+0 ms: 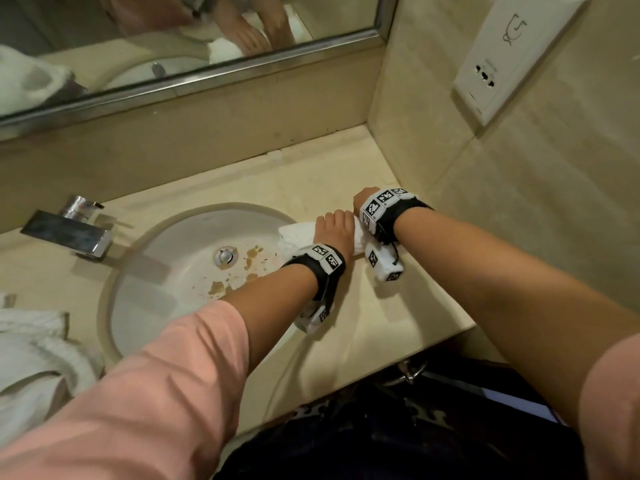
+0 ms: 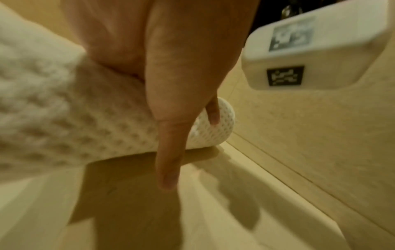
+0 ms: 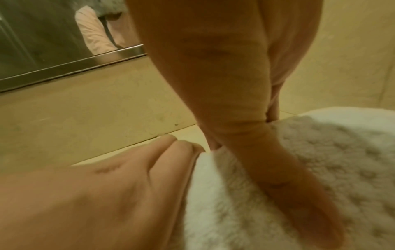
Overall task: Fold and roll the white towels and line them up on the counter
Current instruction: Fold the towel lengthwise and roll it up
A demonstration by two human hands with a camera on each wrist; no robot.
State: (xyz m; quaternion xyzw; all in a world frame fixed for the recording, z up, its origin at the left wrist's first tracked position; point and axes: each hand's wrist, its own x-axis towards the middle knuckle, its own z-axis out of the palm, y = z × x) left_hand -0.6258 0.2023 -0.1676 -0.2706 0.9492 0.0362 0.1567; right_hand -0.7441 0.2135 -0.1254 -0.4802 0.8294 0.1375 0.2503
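Towel [image 1: 294, 235] lies rolled on the worktop [image 1: 346, 168] at the sink's [image 1: 166, 271] right rim; rolling it well probably needs even downward pressure and flush ends. Left hand [image 1: 334, 230] fingers [image 2: 169, 160] lie together, fairly straight, over it; right hand [image 1: 362, 199] thumb [image 3: 278, 169] presses its top, other fingers hidden

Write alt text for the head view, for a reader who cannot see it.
The left hand and right hand rest on a rolled white towel at the right rim of the sink, on a beige bathroom counter. A faucet sits left of the sink, more white towels lie at the left edge, and a mirror runs behind.
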